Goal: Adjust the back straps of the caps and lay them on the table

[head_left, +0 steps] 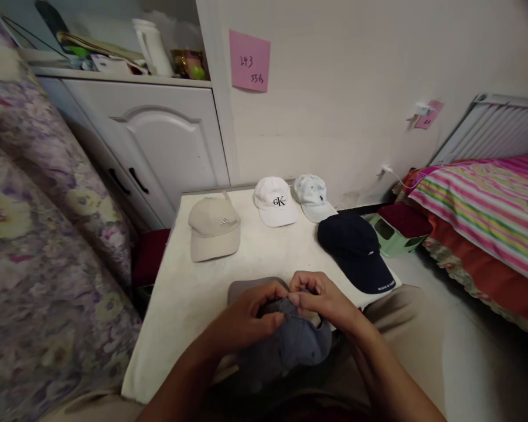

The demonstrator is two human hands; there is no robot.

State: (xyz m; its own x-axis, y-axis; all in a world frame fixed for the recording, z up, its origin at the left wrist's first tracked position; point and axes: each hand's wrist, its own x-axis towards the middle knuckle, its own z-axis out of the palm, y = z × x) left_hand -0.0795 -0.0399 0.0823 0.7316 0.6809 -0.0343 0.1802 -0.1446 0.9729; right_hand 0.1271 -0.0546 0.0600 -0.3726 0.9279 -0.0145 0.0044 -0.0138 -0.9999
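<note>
A grey-blue baseball cap (296,340) is between my hands at the table's near edge, its back strap and opening toward me and its brim pointing away. My left hand (250,313) grips the cap by the strap, thumb and fingers closed. With thumb and fingers pinched, my right hand (319,296) holds the strap's other side. Beyond lie a beige cap (214,228), a white cap with black CK letters (276,202), a pale blue cap (312,196) and a navy cap (356,249) at the right edge.
The caps lie on a cream-covered table (167,328) against the wall. A floral curtain (48,264) hangs at left, before a white cabinet (158,135). To the right are a green stool (395,234) and a bed with a striped cover (487,205).
</note>
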